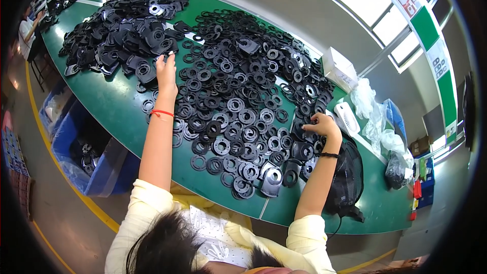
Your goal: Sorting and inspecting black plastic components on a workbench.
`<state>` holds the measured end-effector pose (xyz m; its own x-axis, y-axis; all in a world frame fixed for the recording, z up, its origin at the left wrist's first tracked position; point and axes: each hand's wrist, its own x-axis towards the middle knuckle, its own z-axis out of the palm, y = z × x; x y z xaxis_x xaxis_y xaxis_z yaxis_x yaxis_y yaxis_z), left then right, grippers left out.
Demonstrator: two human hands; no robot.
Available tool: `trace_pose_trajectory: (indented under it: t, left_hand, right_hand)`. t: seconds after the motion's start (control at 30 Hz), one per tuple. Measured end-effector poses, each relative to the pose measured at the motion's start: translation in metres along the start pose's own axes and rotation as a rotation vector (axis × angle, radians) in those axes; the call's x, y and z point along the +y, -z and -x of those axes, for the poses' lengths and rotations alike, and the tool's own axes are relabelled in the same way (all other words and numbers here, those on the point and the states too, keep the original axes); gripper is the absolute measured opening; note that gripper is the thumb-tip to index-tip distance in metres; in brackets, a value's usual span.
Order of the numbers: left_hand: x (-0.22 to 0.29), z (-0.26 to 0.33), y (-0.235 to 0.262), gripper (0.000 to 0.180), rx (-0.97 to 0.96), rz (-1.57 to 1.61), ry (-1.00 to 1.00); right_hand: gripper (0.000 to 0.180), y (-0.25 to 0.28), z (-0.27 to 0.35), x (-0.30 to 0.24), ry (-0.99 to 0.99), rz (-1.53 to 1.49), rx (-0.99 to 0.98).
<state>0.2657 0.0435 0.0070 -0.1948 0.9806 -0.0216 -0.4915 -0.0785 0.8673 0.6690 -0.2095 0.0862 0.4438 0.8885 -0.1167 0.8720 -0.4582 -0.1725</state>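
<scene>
Black plastic rings (236, 105) lie in a wide heap across the middle of the green table (122, 114). To its left is a pile of flat black plastic covers (122, 35) with round openings. My left hand (166, 74) reaches to the near right edge of that pile, fingers stretched out and apart beside the covers; I cannot make out anything in them. At the right side of the ring heap, my right hand (326, 126) has thumb and forefinger closed on a dark plastic part (299, 125), partly hidden among others. Larger covers (272, 180) lie at the heap's near edge.
A black mesh bag (346, 177) lies by my right forearm. Beyond it are a white slotted device (346, 118), a white box (339, 68) and clear plastic bags (374, 116). Blue bins (94, 167) stand on the floor at left. Another person (28, 30) sits far left.
</scene>
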Motion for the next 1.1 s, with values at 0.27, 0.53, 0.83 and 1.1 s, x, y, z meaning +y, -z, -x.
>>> trace_pose_trajectory:
  t: [0.27, 0.53, 0.83, 1.1]
  left_hand:
    - [-0.002, 0.003, -0.001, 0.017, 0.001, 0.056, -0.028]
    - [-0.003, 0.091, -0.064, 0.023, -0.746, -0.119, 0.130]
    - [-0.018, 0.135, -0.079, 0.030, -0.910, 0.075, 0.401]
    - [-0.014, 0.099, -0.068, 0.018, -0.472, 0.087, 0.296]
  right_hand:
    - [0.042, 0.007, 0.005, -0.019, 0.026, -0.053, -0.060]
    - [0.018, 0.036, 0.033, -0.062, 0.312, -0.315, 0.293]
    - [0.036, 0.003, 0.038, -0.158, 0.683, -0.769, 0.076]
    - [0.046, -0.057, 0.020, -0.149, 0.761, -0.297, 0.082]
